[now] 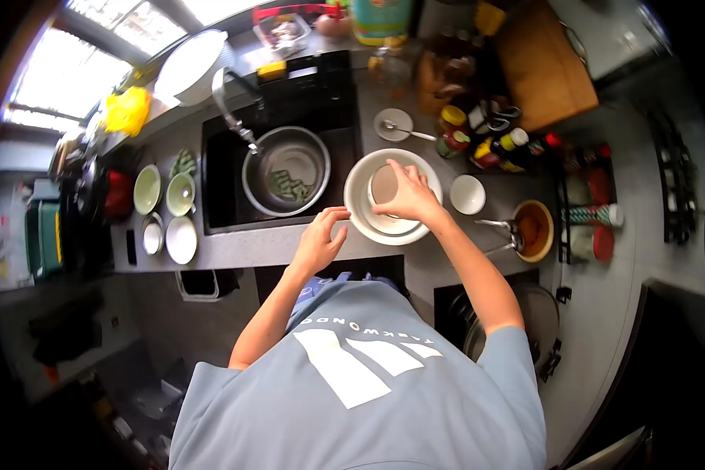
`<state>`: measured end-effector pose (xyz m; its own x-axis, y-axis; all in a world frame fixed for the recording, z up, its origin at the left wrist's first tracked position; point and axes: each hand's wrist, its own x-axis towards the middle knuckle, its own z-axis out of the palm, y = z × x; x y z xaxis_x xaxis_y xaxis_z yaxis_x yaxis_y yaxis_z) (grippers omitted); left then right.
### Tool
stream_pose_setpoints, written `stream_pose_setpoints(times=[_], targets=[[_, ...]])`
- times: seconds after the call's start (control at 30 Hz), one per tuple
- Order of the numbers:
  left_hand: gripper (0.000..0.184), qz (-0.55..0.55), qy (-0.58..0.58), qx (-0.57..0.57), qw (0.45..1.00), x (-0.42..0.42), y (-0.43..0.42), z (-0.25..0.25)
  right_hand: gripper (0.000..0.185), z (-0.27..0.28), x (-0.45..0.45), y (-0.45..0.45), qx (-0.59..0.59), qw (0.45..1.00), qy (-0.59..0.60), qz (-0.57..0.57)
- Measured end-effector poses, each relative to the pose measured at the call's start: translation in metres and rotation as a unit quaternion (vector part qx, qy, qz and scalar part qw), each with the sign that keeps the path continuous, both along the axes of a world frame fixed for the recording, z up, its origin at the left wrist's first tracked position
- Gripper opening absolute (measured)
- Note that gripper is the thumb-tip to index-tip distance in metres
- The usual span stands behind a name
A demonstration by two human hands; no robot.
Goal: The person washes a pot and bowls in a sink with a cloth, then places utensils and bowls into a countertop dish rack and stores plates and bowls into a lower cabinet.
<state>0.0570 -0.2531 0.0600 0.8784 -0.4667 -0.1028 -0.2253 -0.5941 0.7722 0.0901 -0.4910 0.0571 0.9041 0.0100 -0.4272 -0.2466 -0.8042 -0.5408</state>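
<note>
My right hand (415,197) reaches over a large white bowl (356,176) on the counter. Its thumb and fingers span a smaller round bowl (384,186) inside the large one, and they appear to grip its rim. My left hand (319,241) is at the near left side of the large bowl, fingers stretched out and thumb apart. Its fingertips are close to the rim; I cannot tell whether they touch it. To the left, a metal basin (296,144) stands in the black sink, with a green patterned cloth (290,186) in it.
Several small bowls (182,240) stand left of the sink (225,205), below the faucet (231,117). A white saucer with a spoon (399,130), a small white bowl (468,194), sauce bottles (497,147) and a wooden container (547,211) with metal utensils are to the right.
</note>
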Motion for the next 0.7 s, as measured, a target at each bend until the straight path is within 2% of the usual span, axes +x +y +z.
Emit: stream_pose_setpoints(times=[0.07,0.1,0.13,0.17,0.2,0.23,0.3,0.37,0.4,0.5,0.57,0.63,0.7], targets=[[0.029,0.056,-0.033,-0.018,0.998,0.004,0.031,-0.012,0.114,-0.011,0.028,0.037,0.054,0.998,0.034,0.028],[0.032,0.082,-0.062,-0.035,0.994,0.007,0.054,-0.034,0.115,-0.023,0.043,0.056,0.1,0.992,0.059,0.04],[0.033,0.138,-0.024,-0.051,0.989,0.008,0.069,-0.034,0.111,-0.021,0.052,0.075,0.242,0.959,0.149,-0.006],[0.035,0.191,0.016,-0.07,0.979,0.008,0.084,-0.034,0.107,-0.02,0.059,0.093,0.373,0.895,0.24,-0.055],[0.038,0.228,0.018,-0.078,0.97,0.01,0.104,-0.05,0.099,-0.053,0.07,0.11,0.423,0.854,0.297,-0.066],[0.044,0.264,0.055,-0.085,0.959,0.012,0.114,-0.047,0.086,-0.068,0.075,0.121,0.497,0.777,0.374,-0.099],[0.057,0.308,0.081,-0.136,0.938,0.019,0.146,-0.085,0.082,-0.09,0.075,0.151,0.599,0.642,0.43,-0.21],[0.069,0.319,0.142,-0.123,0.929,0.03,0.158,-0.086,0.086,-0.102,0.072,0.173,0.653,0.577,0.426,-0.243],[0.081,0.315,0.171,-0.119,0.926,0.036,0.164,-0.085,0.088,-0.11,0.069,0.184,0.659,0.575,0.406,-0.265],[0.092,0.253,0.133,-0.094,0.954,0.058,0.169,-0.098,0.093,-0.125,0.062,0.215,0.659,0.583,0.339,-0.334],[0.11,0.218,0.139,-0.065,0.964,0.071,0.164,-0.08,0.091,-0.126,0.056,0.23,0.657,0.627,0.276,-0.313],[0.114,0.162,0.061,-0.042,0.984,0.078,0.161,-0.078,0.095,-0.13,0.058,0.24,0.627,0.694,0.227,-0.271],[0.113,0.121,0.037,-0.032,0.992,0.088,0.16,-0.073,0.098,-0.105,0.049,0.252,0.577,0.73,0.179,-0.321]])
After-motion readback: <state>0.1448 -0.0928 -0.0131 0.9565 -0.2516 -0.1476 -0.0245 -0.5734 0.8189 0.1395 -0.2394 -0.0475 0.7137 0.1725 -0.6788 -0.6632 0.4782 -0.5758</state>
